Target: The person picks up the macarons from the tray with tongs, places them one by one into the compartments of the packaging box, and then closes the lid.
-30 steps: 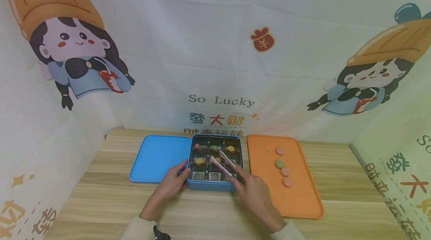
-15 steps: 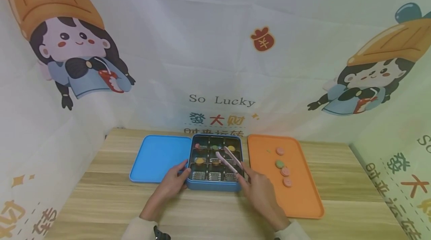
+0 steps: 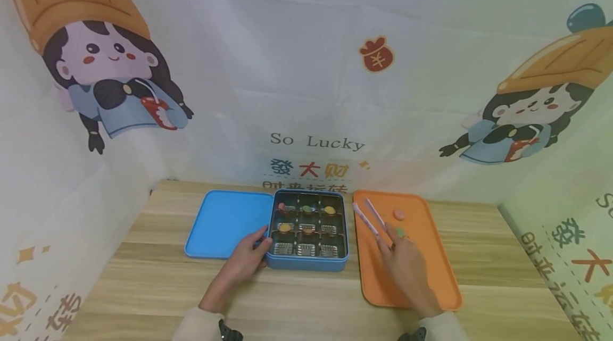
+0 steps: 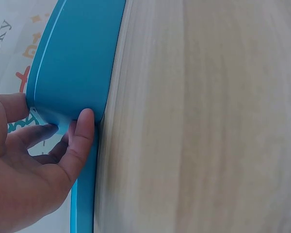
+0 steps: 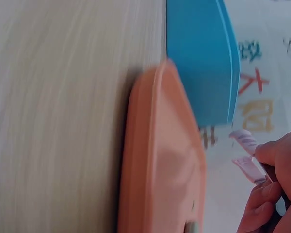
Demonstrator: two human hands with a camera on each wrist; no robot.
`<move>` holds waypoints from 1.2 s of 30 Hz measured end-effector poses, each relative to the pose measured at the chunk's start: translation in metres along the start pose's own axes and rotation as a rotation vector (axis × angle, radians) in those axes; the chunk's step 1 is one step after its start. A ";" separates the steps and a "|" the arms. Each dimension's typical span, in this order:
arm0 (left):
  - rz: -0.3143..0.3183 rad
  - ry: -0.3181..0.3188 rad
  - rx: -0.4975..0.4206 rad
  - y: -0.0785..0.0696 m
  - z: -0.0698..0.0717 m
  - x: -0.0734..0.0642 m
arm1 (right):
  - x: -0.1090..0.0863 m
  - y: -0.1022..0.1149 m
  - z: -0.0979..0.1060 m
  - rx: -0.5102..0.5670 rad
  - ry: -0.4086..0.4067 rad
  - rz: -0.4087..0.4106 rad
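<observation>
My left hand (image 3: pixel 246 259) grips the front left corner of a blue compartmented tin box (image 3: pixel 306 264), thumb at the rim and fingers against the wall in the left wrist view. Inside, a red piece (image 3: pixel 281 207), a green macaron (image 3: pixel 306 209) and a yellow macaron (image 3: pixel 329 210) sit in the back row. Another yellow macaron (image 3: pixel 284 228) and a brownish one (image 3: pixel 308 230) lie in the middle row. My right hand (image 3: pixel 407 266) holds pink-tipped tongs (image 3: pixel 367 219) above an orange tray (image 3: pixel 447 282), their arms apart with nothing between.
On the tray lie a pink macaron (image 3: pixel 399 214) and a green macaron (image 3: pixel 400 232), partly behind the right hand. A flat blue lid (image 3: pixel 225 224) lies left of the box on the wooden table (image 3: pixel 143 282). A printed cloth (image 3: pixel 306 64) hangs behind.
The right hand has carried the tongs rightward out of the box to over the orange tray, covering some macarons there. My left hand stays at the box corner.
</observation>
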State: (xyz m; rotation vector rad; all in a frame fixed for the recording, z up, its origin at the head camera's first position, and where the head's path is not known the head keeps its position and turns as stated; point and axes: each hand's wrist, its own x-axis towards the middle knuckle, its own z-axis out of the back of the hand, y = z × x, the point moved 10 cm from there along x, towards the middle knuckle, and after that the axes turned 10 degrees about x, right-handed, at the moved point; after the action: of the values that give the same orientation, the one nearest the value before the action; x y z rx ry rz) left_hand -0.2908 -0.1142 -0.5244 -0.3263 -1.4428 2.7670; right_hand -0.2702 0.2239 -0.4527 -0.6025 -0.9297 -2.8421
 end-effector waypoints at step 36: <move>-0.007 -0.002 -0.022 0.001 0.001 0.002 | -0.004 -0.082 0.017 0.010 0.122 -0.291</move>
State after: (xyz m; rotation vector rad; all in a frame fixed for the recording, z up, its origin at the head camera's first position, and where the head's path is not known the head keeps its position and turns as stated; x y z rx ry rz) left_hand -0.2927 -0.1156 -0.5244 -0.3174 -1.4733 2.7484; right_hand -0.2777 0.3005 -0.4864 -0.3088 -1.0898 -3.0802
